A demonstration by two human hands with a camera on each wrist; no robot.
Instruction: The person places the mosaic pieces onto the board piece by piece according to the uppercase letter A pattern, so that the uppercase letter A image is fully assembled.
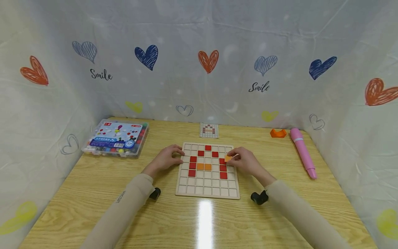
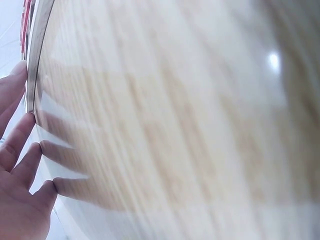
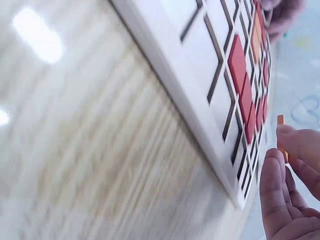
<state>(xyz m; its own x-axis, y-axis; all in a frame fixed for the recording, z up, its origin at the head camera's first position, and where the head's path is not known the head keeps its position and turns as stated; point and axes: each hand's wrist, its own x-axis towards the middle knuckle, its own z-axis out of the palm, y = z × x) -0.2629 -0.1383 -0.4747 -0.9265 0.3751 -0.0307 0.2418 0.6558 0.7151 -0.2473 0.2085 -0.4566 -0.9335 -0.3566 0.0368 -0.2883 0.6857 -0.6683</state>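
Observation:
A pale wooden grid board [image 1: 207, 191] lies in the middle of the table, with several red square tiles [image 1: 223, 175] and two orange tiles [image 1: 204, 166] set in its cells. My right hand [image 1: 245, 162] pinches another orange tile [image 1: 228, 158] between thumb and fingers, above the board's right side. In the right wrist view that held orange tile [image 3: 280, 121] shows edge-on, apart from the board. My left hand [image 1: 167, 157] rests at the board's left edge. Its fingertips [image 2: 34, 147] touch the tabletop and the board's side in the left wrist view.
Behind the board lies a small printed pattern card [image 1: 209, 130]. A clear plastic box of coloured pieces [image 1: 115, 138] sits at the back left. To the right are an orange curved piece [image 1: 278, 133] and a pink microphone-shaped stick [image 1: 303, 154]. A patterned curtain [image 1: 186, 83] encloses the table.

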